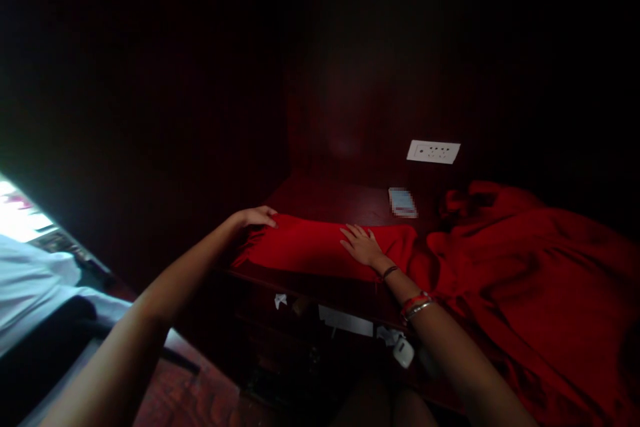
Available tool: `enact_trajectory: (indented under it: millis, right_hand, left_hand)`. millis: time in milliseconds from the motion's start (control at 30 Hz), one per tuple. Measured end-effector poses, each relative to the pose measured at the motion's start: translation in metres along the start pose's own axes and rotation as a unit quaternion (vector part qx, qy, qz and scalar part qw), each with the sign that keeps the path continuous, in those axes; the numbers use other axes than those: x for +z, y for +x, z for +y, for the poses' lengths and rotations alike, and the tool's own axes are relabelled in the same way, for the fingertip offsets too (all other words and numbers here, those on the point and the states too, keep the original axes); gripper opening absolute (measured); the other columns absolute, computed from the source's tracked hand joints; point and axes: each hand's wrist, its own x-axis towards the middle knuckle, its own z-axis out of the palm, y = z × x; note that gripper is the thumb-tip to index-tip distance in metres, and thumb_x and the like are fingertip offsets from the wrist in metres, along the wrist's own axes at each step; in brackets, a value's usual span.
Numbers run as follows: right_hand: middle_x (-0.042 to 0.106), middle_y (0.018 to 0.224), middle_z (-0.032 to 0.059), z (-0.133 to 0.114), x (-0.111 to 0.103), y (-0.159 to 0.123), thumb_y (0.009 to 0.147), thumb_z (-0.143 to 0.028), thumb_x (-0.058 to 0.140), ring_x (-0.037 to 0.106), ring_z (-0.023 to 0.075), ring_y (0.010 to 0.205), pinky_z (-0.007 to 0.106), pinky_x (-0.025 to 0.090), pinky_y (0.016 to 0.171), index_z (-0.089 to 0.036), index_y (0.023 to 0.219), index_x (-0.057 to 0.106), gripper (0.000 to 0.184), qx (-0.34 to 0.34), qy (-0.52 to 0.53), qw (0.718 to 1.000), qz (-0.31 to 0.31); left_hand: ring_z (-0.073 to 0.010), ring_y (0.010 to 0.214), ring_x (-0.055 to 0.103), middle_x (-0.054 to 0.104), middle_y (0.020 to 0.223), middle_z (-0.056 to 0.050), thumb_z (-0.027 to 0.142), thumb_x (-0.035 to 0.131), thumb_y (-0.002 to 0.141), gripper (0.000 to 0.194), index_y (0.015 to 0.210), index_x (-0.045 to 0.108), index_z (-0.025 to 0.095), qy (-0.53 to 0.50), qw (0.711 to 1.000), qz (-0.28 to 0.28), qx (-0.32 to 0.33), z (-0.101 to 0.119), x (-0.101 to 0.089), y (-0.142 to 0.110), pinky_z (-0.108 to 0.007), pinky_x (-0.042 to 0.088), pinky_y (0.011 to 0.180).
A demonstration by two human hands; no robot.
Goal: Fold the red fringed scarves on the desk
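Observation:
A long red cloth (305,248) lies folded into a strip across a dark wooden tabletop (330,203); the rest of it spills in a heap to the right (540,280). My left hand (255,216) rests at the strip's left end, fingers curved over the edge of the fabric. My right hand (363,245) lies flat on the middle of the strip, fingers spread. Bangles and a dark band circle my right wrist.
A white wall socket plate (433,151) sits on the dark back wall. A small pale flat object (403,201) lies on the tabletop behind the cloth. Papers and small white items (345,320) fill a shelf below. Bright light and white fabric (30,273) are at far left.

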Motion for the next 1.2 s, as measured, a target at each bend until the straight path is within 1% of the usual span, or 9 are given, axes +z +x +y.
enact_trajectory:
  millis: [133,300,467,633,700,800,1000,1100,1200]
  right_hand:
    - [0.023,0.133,0.0029,-0.001,-0.002,-0.001,0.082,-0.047,0.015,0.017,0.0216,0.12,0.046,0.016,0.093,-0.025,0.126,0.026,0.05,0.001,-0.007,1.0,0.001]
    - [0.023,0.132,0.003,-0.002,-0.002,-0.001,0.082,-0.046,0.017,0.019,0.0215,0.119,0.046,0.018,0.092,-0.025,0.125,0.026,0.049,0.0,-0.012,1.0,0.007]
    - [0.026,0.132,0.0033,-0.002,-0.002,0.0,0.082,-0.045,0.018,0.021,0.0215,0.118,0.045,0.018,0.093,-0.024,0.125,0.028,0.048,0.003,-0.014,1.0,0.012]
    - [0.026,0.131,0.0038,-0.002,-0.001,-0.001,0.082,-0.044,0.018,0.022,0.022,0.118,0.045,0.018,0.093,-0.024,0.124,0.029,0.048,0.003,-0.019,1.0,0.013]
    - [0.026,0.131,0.004,-0.002,-0.001,-0.001,0.082,-0.045,0.017,0.021,0.0222,0.118,0.045,0.018,0.093,-0.024,0.124,0.029,0.048,0.001,-0.023,1.0,0.017]
    - [0.025,0.132,0.004,-0.002,-0.001,-0.001,0.083,-0.044,0.017,0.02,0.0228,0.119,0.046,0.018,0.092,-0.024,0.125,0.028,0.048,-0.003,-0.027,1.0,0.013]
    - [0.026,0.131,0.0045,-0.002,-0.001,0.0,0.082,-0.044,0.017,0.021,0.0226,0.118,0.046,0.019,0.092,-0.024,0.125,0.028,0.049,-0.004,-0.033,0.999,0.009]
    - [0.027,0.131,0.0045,-0.003,0.001,0.0,0.083,-0.044,0.017,0.022,0.0224,0.118,0.046,0.02,0.092,-0.024,0.125,0.029,0.048,-0.004,-0.035,0.999,0.022]
    - [0.028,0.13,0.0039,-0.003,0.001,-0.001,0.083,-0.044,0.017,0.024,0.0222,0.117,0.045,0.021,0.091,-0.024,0.124,0.03,0.048,-0.006,-0.034,0.999,0.035]
  left_hand:
    - [-0.0156,0.082,0.054,0.058,0.096,-0.005,0.037,0.053,0.063,0.046,0.104,0.047,0.016,-0.091,0.993,-0.009,0.071,0.013,0.007,-0.012,-0.022,0.042,0.063]
    - [-0.014,0.073,0.055,0.059,0.089,-0.004,0.036,0.06,0.057,0.056,0.107,0.044,0.018,-0.011,0.998,-0.022,0.052,0.001,-0.007,-0.022,-0.019,0.041,0.055]
    - [-0.0145,0.066,0.055,0.059,0.078,-0.005,0.038,0.051,0.064,0.038,0.094,0.053,0.015,0.204,0.966,0.149,-0.061,-0.007,-0.025,-0.03,-0.021,0.041,0.054]
    - [-0.0239,0.089,0.051,0.05,0.102,-0.012,0.034,0.048,0.066,0.039,0.101,0.051,0.016,0.295,0.915,0.254,-0.103,0.005,-0.004,-0.031,-0.028,0.04,0.068]
    - [-0.0236,0.091,0.05,0.05,0.104,-0.013,0.036,0.047,0.067,0.044,0.106,0.048,0.015,0.311,0.915,0.236,-0.1,0.006,0.007,-0.033,-0.028,0.039,0.071]
    - [-0.0207,0.088,0.051,0.054,0.099,-0.009,0.036,0.055,0.059,0.051,0.104,0.048,0.013,0.271,0.949,0.142,-0.076,-0.001,0.018,-0.038,-0.024,0.039,0.07]
    - [-0.0138,0.062,0.05,0.054,0.064,0.001,0.032,0.056,0.052,0.026,0.07,0.051,0.014,0.053,0.996,0.054,-0.057,-0.013,0.028,-0.052,-0.021,0.037,0.053]
    - [-0.0095,0.054,0.046,0.05,0.061,0.004,0.026,0.054,0.051,0.029,0.076,0.047,0.016,-0.034,0.997,0.053,-0.036,-0.007,0.031,-0.056,-0.019,0.035,0.048]
    - [-0.0075,0.051,0.043,0.049,0.065,0.004,0.021,0.054,0.05,0.04,0.088,0.046,0.017,-0.002,0.996,0.064,-0.063,0.0,0.03,-0.059,-0.016,0.031,0.042]
